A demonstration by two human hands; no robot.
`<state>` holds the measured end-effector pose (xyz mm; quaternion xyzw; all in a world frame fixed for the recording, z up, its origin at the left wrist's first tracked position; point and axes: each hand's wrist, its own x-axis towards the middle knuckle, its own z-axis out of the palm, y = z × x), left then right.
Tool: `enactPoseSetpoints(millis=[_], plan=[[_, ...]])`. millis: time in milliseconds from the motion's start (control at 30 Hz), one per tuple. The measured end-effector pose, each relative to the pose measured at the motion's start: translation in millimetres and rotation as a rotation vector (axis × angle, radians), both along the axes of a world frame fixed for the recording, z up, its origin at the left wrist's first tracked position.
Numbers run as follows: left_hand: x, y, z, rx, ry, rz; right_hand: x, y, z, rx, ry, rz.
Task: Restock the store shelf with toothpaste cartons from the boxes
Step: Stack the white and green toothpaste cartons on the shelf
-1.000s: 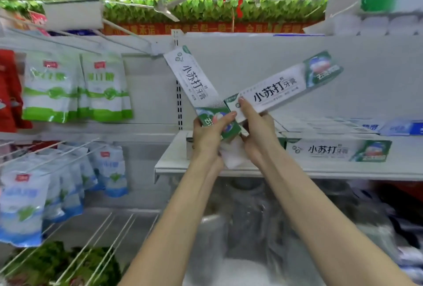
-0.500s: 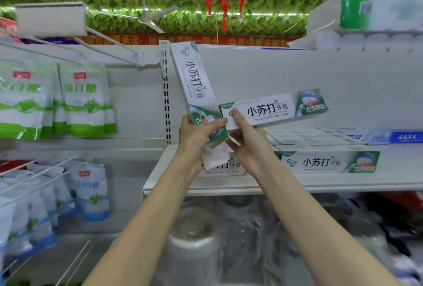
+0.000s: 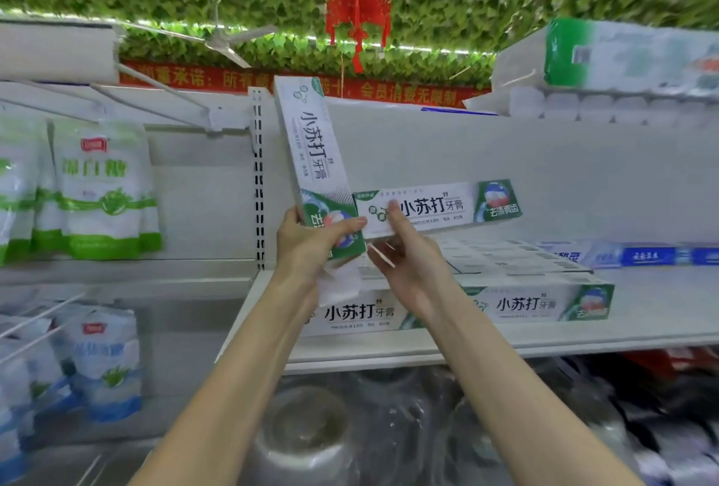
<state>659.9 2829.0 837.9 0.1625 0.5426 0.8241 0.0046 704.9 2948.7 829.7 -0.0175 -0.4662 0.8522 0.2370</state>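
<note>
Curled round its lower end, our left hand [image 3: 311, 248] holds an upright white-and-green cardboard toothpaste carton [image 3: 311, 151]; our right hand [image 3: 412, 275] pinches a level matching carton [image 3: 439, 207] by its left end. Both hang above the white metal shelf [image 3: 653, 310], where stocked cartons [image 3: 537, 302] lie flat.

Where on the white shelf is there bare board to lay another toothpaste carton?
Bare board lies at the right end of the shelf, right of the laid toothpaste cartons and before the blue cartons. Left and middle are crowded with cartons.
</note>
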Motion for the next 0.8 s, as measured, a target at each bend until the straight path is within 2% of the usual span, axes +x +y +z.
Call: enactPoseSetpoints(millis=[100,167,267,400,500,600,667,800], plan=[[-8.5,-16.4,5.9,-0.035,-0.001,0.001,12.0,36.3,14.8,-0.232,0.095,-0.055],[-15.8,-30.9,8.3,-0.051,0.000,-0.010,21.9,71.3,20.5,-0.242,0.085,-0.136],[-25.4,-46.4,15.3,-0.067,0.012,-0.039,29.8,110.2,25.2,0.069,-0.040,-0.205],[-35.0,-48.5,29.7,-0.157,0.071,-0.078,31.4,131.5,34.9,0.619,-0.248,-0.031],[-43.1,-47.0,39.9,-0.234,0.114,-0.086,27.9,140.5,42.5,0.864,-0.280,-0.043],[-53.2,-46.9,44.4,-0.290,0.125,-0.085,23.0,152.9,51.5,0.992,-0.253,-0.139],[-62.2,-49.9,44.2,-0.254,0.122,-0.069,16.7,160.1,54.2,1.030,-0.255,-0.178],[-76.6,-59.8,35.2,-0.324,0.116,-0.056,-5.5,166.3,50.0,1.007,-0.282,-0.208]])
